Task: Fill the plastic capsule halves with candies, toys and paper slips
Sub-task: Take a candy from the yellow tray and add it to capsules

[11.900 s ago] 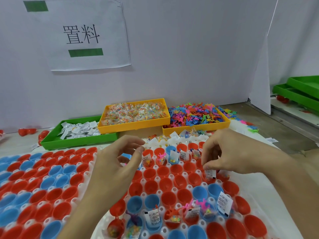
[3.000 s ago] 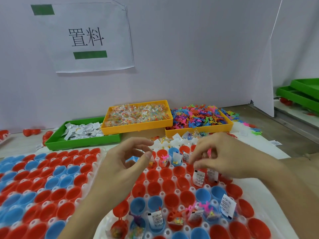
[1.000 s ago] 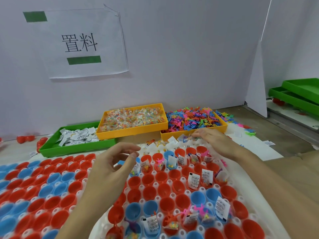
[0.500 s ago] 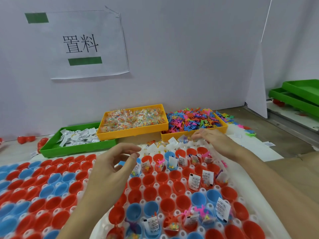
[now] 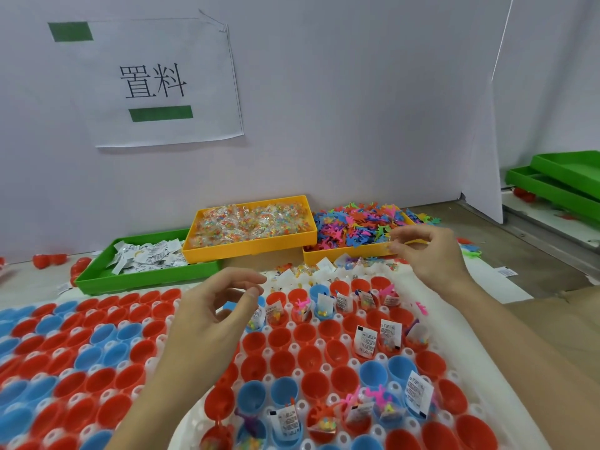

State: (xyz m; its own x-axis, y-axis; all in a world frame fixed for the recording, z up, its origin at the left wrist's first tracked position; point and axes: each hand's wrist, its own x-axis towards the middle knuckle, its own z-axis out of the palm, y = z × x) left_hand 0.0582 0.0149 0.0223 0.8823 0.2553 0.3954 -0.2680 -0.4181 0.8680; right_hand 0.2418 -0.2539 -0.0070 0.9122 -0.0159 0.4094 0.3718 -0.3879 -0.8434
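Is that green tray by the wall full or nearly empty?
Partly full: white paper slips cover much of the green tray, heaped loosely.

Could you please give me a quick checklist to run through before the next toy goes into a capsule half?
1. Toy in hand: the right hand seems to pinch a thin yellow piece by the toy tray; whether it is one toy, cannot tell.
2. Empty red capsule halves in the middle rows: ok.
3. Left hand holds nothing and hovers over the capsule tray: ok.
4. Supply of toys, of candies in the candy tray and of slips in the green tray: ok.
5. Loose items scattered beyond the tray's far edge: not ok.
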